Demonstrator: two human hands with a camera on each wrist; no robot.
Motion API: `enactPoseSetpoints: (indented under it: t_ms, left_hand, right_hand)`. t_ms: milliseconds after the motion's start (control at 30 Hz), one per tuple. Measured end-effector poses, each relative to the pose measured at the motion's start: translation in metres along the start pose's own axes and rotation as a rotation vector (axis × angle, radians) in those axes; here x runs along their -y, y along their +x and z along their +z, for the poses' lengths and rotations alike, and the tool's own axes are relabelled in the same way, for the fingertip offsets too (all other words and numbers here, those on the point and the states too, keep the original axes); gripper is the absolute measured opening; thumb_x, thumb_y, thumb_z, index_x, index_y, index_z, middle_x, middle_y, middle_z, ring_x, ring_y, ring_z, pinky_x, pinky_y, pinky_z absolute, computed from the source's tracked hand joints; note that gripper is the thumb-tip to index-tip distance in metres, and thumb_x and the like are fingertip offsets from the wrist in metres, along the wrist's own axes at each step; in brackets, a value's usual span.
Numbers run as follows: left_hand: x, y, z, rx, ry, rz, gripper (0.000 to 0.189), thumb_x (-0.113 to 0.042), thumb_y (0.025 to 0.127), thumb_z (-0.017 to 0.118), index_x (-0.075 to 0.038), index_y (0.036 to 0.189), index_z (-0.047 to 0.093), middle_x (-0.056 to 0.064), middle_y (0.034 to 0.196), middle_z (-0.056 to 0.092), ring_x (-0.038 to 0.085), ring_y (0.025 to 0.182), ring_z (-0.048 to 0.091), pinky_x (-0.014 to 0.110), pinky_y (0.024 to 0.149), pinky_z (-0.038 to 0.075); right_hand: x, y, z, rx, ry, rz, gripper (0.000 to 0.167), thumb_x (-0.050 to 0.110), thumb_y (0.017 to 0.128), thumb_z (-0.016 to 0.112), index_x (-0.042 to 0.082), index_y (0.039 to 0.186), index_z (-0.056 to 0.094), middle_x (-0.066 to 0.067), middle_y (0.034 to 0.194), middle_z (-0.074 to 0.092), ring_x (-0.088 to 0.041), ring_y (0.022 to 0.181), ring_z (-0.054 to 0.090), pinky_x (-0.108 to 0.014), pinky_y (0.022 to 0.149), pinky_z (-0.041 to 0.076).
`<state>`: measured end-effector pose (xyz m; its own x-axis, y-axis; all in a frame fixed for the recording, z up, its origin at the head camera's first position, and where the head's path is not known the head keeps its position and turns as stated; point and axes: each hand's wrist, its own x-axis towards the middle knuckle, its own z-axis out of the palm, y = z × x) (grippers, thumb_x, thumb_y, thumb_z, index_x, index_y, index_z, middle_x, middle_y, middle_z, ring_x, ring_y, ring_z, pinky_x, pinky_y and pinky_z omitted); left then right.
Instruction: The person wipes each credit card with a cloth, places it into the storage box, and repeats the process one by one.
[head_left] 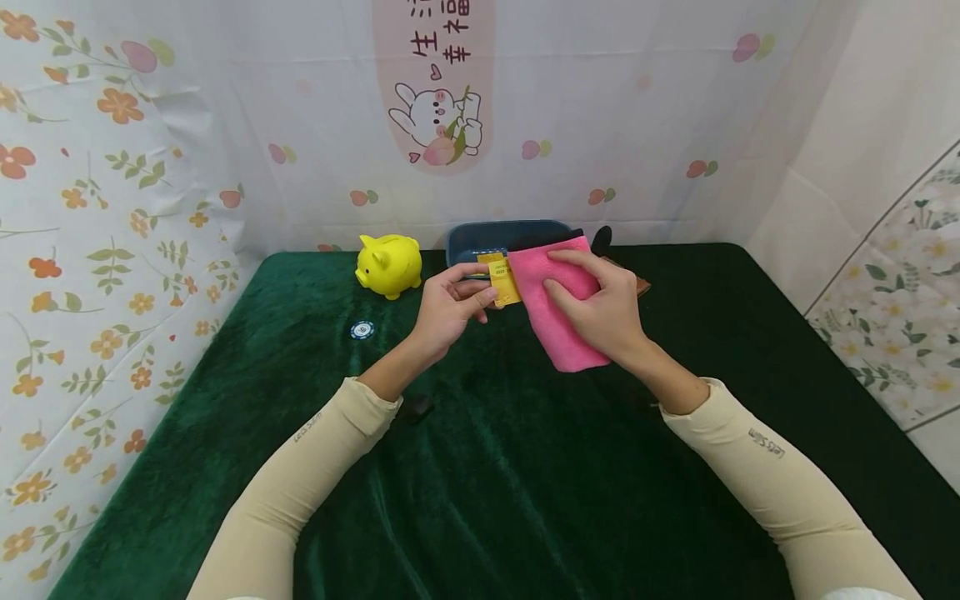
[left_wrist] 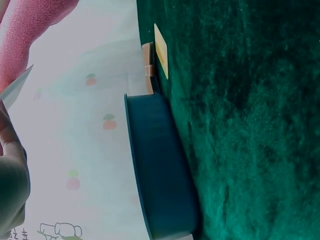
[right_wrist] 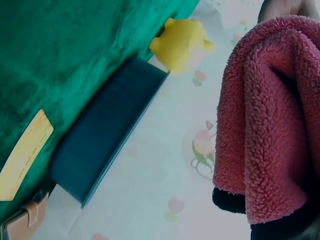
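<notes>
My left hand (head_left: 444,307) pinches a yellow card (head_left: 507,287) by its left edge, held up above the table. In my right hand (head_left: 603,304) is a pink fluffy cloth (head_left: 557,312) with dark trim; it hangs down and overlaps the card's right side. In the left wrist view the card (left_wrist: 17,87) appears as a thin slanted sheet close to the cloth (left_wrist: 30,30). The right wrist view shows the cloth (right_wrist: 270,135) folded over, with most of the right hand hidden. Whether the cloth presses on the card's far face cannot be told.
A blue bin (head_left: 517,229) stands at the back, a yellow piece inside it. Left of it are a yellow piggy bank (head_left: 390,265) and a poker chip (head_left: 362,330). Another yellow card (right_wrist: 27,155) and a brown wallet (right_wrist: 27,220) lie beside the bin. A small dark object (head_left: 416,408) lies by the left forearm.
</notes>
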<state>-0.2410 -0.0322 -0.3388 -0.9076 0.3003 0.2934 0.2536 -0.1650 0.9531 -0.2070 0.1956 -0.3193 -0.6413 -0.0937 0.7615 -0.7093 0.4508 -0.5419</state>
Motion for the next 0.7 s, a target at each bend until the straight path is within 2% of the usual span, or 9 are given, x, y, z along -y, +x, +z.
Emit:
enactPoseSetpoints:
  t_ms: [33,133,233,267,400,600,700]
  left_hand:
    - [0.001,0.000,0.000,0.001,-0.001,0.003,0.031,0.004,0.093,0.064,0.007,0.123,0.060,0.027,0.109,0.069,0.034,0.080,0.071,0.023,0.059,0.055]
    - [0.002,0.001,0.000,0.006,-0.004,0.012,0.030,0.004,0.093,0.064,0.008,0.123,0.060,0.027,0.109,0.069,0.021,0.075,0.072,0.023,0.060,0.055]
    - [0.003,0.001,0.000,0.011,-0.011,0.016,0.031,0.004,0.094,0.063,0.008,0.124,0.059,0.026,0.109,0.070,0.020,0.076,0.072,0.023,0.061,0.055]
    - [0.003,0.001,-0.001,0.010,-0.016,0.015,0.031,0.004,0.094,0.063,0.008,0.124,0.059,0.025,0.109,0.070,0.016,0.075,0.071,0.023,0.061,0.056]
    - [0.004,0.001,-0.001,0.002,-0.031,0.008,0.031,0.004,0.094,0.063,0.008,0.125,0.059,0.022,0.108,0.071,0.021,0.077,0.072,0.024,0.061,0.056]
    - [0.005,0.002,-0.002,-0.006,-0.030,0.012,0.034,0.003,0.093,0.064,0.007,0.126,0.059,0.022,0.109,0.071,0.019,0.078,0.071,0.026,0.063,0.057]
    - [0.006,0.002,-0.002,-0.013,-0.036,0.015,0.034,0.004,0.093,0.064,0.007,0.126,0.059,0.023,0.110,0.070,0.026,0.080,0.071,0.025,0.063,0.058]
  right_hand:
    - [0.000,0.000,0.002,0.003,0.001,-0.007,0.031,0.004,0.085,0.077,0.006,0.115,0.072,-0.012,0.102,0.073,-0.017,0.073,0.062,-0.018,0.062,0.050]
    - [0.001,-0.001,0.006,0.009,0.003,-0.025,0.032,0.004,0.083,0.078,0.005,0.115,0.072,-0.013,0.101,0.073,-0.018,0.071,0.062,-0.018,0.061,0.050]
    - [0.003,-0.003,0.010,0.018,0.008,-0.037,0.033,0.004,0.083,0.078,0.005,0.115,0.072,-0.013,0.100,0.073,-0.018,0.071,0.062,-0.019,0.060,0.050]
    - [0.003,-0.003,0.011,0.022,0.010,-0.041,0.033,0.004,0.083,0.078,0.005,0.115,0.072,-0.013,0.100,0.073,-0.018,0.072,0.062,-0.019,0.060,0.050]
    - [0.003,-0.005,0.014,0.035,0.015,-0.049,0.033,0.003,0.083,0.078,0.005,0.115,0.072,-0.013,0.101,0.073,-0.019,0.074,0.064,-0.020,0.061,0.051]
    - [0.002,-0.008,0.015,0.051,0.014,-0.034,0.032,0.004,0.083,0.078,0.005,0.115,0.072,-0.011,0.103,0.074,-0.019,0.073,0.064,-0.020,0.059,0.050]
    - [0.002,-0.011,0.015,0.063,0.003,-0.026,0.033,0.005,0.083,0.078,0.006,0.115,0.072,-0.011,0.103,0.074,-0.018,0.072,0.065,-0.020,0.058,0.049]
